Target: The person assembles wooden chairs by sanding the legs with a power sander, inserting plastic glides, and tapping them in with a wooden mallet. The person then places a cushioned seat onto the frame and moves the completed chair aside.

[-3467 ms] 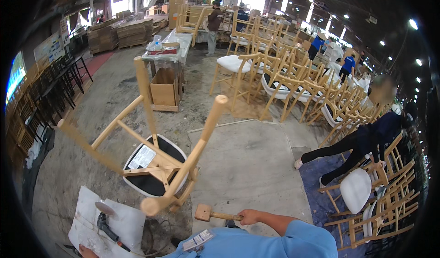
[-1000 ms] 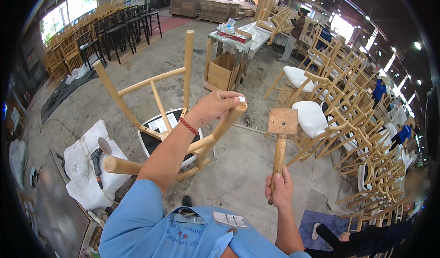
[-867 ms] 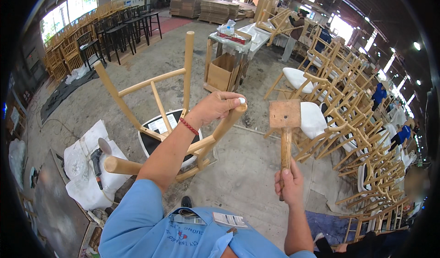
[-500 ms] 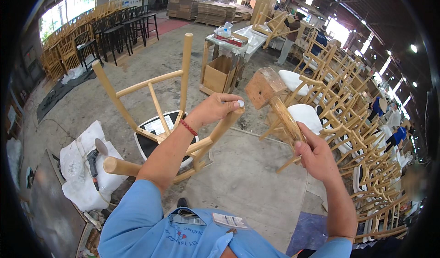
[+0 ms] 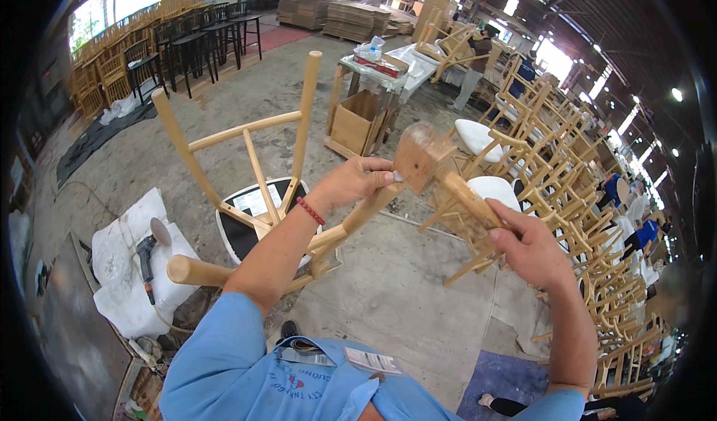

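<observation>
A light wooden chair stands upside down before me, its legs pointing up and its seat low, with a black underside showing. At the tip of its near right leg, my left hand pinches a small white chair glide between thumb and fingertips. My right hand is closed around the handle of a wooden mallet. The mallet's block head is beside the glide, smeared by motion; whether they touch I cannot tell.
On the left, a corded power tool lies on white padding. Many wooden chairs crowd the right side. Behind the chair stands a worktable with a cardboard box underneath. Other people are farther back.
The mallet head has come down and left, closer to the glide on the leg tip. My right hand has shifted slightly right. My left hand keeps its pinch there.
</observation>
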The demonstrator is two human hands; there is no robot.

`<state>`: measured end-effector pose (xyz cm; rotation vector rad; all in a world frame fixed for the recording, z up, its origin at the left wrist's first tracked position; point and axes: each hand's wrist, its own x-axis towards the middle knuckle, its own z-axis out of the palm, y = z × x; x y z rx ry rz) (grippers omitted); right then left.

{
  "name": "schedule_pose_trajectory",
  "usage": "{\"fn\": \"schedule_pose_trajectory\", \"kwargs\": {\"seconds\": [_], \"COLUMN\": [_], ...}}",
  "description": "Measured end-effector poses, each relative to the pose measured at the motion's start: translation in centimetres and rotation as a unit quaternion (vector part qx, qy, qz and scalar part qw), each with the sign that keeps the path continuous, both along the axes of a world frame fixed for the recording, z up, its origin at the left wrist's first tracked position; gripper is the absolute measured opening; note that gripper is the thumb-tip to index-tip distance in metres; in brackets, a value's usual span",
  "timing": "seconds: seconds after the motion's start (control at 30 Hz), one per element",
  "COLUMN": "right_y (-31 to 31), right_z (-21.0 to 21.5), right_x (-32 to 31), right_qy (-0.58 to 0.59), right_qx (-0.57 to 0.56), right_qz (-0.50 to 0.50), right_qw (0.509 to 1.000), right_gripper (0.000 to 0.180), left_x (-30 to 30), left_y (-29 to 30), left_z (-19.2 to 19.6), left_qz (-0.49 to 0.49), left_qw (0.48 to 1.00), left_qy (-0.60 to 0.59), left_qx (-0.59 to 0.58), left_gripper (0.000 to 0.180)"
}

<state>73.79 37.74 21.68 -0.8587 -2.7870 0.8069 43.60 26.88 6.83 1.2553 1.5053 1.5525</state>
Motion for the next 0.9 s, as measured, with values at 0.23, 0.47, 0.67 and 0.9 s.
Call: {"fn": "schedule_pose_trajectory", "kwargs": {"seconds": [0.23, 0.47, 0.67, 0.9], "right_y": [2.0, 7.0, 4.4, 6.9], "right_z": [6.5, -3.5, -5.1, -14.5], "right_x": [4.1, 4.9, 8.3, 0.4], "right_qy": [0.475, 0.159, 0.111, 0.307], "right_qx": [-0.012, 0.32, -0.126, -0.323], "right_qz": [0.03, 0.082, -0.037, -0.125], "right_qw": [0.879, 0.93, 0.985, 0.887], "right_gripper": [0.027, 0.038, 0.045, 0.023], "left_x": [3.1, 4.5, 4.2, -2.6], "left_y": [-2.2, -0.8, -1.1, -2.4], "left_z": [-4.1, -3.5, -4.7, -12.1], "left_qz": [0.282, 0.253, 0.273, 0.282], "left_qw": [0.922, 0.898, 0.919, 0.779], "left_qy": [0.265, 0.342, 0.284, -0.548], "left_qx": [0.026, -0.109, 0.014, 0.117], "left_gripper": [0.046, 0.044, 0.043, 0.026]}}
